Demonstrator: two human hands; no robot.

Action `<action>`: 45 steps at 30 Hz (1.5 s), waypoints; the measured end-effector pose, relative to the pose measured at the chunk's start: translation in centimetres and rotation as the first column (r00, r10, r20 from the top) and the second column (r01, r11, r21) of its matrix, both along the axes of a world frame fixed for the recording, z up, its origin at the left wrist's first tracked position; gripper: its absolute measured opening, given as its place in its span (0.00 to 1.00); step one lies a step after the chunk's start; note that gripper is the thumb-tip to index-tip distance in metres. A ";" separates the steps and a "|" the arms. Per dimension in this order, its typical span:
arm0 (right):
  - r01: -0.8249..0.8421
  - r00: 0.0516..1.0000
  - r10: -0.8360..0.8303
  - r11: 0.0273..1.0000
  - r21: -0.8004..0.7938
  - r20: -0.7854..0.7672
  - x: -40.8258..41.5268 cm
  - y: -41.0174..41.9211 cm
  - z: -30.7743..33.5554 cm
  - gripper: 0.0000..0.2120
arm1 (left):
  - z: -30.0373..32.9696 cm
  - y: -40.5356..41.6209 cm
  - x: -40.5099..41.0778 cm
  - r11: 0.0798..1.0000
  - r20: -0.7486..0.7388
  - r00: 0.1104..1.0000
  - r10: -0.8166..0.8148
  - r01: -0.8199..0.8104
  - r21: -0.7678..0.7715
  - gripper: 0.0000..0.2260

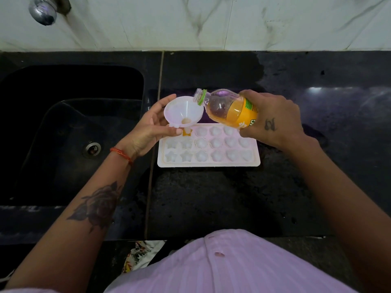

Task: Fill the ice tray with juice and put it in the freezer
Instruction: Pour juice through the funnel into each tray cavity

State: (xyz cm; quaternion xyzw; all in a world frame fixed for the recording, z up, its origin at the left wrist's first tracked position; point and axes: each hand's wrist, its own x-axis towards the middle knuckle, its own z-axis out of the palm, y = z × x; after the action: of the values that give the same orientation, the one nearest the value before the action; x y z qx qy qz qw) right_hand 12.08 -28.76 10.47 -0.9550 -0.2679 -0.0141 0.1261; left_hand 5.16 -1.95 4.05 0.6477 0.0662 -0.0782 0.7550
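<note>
My worktop [211, 197] was polished dark speckled stone. The ice tray [208, 163] and funnel [179, 112] were matt white plastic; the bottle [224, 106] clear glossy plastic; the tap [43, 11] shiny chrome metal.

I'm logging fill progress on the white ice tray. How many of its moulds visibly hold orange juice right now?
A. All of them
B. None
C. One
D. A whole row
C: only the far-left mould of the white plastic ice tray shows orange juice, right under the white plastic funnel held by the left hand; every other visible mould looks pale and empty.
</note>
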 end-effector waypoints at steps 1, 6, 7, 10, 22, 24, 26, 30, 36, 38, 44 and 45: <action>0.003 1.000 -0.003 1.000 0.012 0.002 0.0 -0.1 0.0 0.35 | 0.2 -0.1 0.0 1.000 0.002 1.000 0.001 -0.001 -0.007 0.37; 0.026 0.999 -0.026 1.000 0.018 0.020 0.0 -1.0 -0.1 0.35 | 0.6 -1.1 0.5 1.000 0.003 1.000 -0.017 0.017 -0.005 0.37; 0.032 0.999 -0.032 0.999 0.016 0.025 0.0 -1.2 -0.1 0.35 | 0.5 -1.3 0.6 1.000 -0.001 1.000 -0.026 0.026 -0.006 0.37; 0.041 0.999 -0.041 0.999 0.004 0.021 -0.1 -1.5 -0.4 0.35 | 0.1 -1.6 0.8 0.999 -0.008 0.999 -0.049 0.049 -0.013 0.37; 0.063 0.998 -0.059 0.992 -0.110 0.035 -0.2 -1.9 -0.6 0.36 | -0.3 -2.8 1.6 0.993 -0.042 0.994 -0.098 0.100 0.059 0.41; 0.069 0.997 -0.063 0.990 -0.120 0.048 -0.3 -2.0 -0.6 0.35 | -0.4 -2.8 1.7 0.993 -0.045 0.994 -0.099 0.102 0.060 0.41; 0.071 0.996 -0.065 0.989 -0.131 0.053 -0.2 -2.1 -0.6 0.35 | -0.4 -2.7 1.7 0.993 -0.047 0.994 -0.094 0.097 0.065 0.39; 0.076 0.995 -0.065 0.983 -0.168 0.071 0.0 -2.3 -0.6 0.34 | -0.4 -2.7 1.6 0.993 -0.043 0.994 -0.098 0.101 0.065 0.40; 0.076 0.995 -0.062 0.980 -0.186 0.076 -0.1 -2.2 -0.7 0.35 | -0.3 -2.7 1.5 0.993 -0.048 0.995 -0.089 0.092 0.073 0.37; 0.077 0.995 -0.063 0.980 -0.184 0.082 0.0 -2.2 -0.7 0.35 | -0.3 -2.7 1.5 0.993 -0.051 0.994 -0.092 0.095 0.067 0.37; 0.084 0.996 -0.077 0.984 -0.160 0.050 0.0 -2.2 -0.6 0.36 | -0.3 -2.7 1.6 0.995 -0.046 0.995 -0.087 0.089 0.045 0.38; 0.083 0.996 -0.078 0.985 -0.150 0.040 -0.1 -2.2 -0.5 0.36 | -0.3 -2.7 1.6 0.995 -0.045 0.995 -0.088 0.090 0.042 0.38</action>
State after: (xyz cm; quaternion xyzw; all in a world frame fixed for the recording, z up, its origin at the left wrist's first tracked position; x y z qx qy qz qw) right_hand 12.02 -30.97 9.92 -0.9716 -0.2313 -0.0150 0.0481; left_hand 6.75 -4.68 3.79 0.6645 0.0555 -0.1242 0.7348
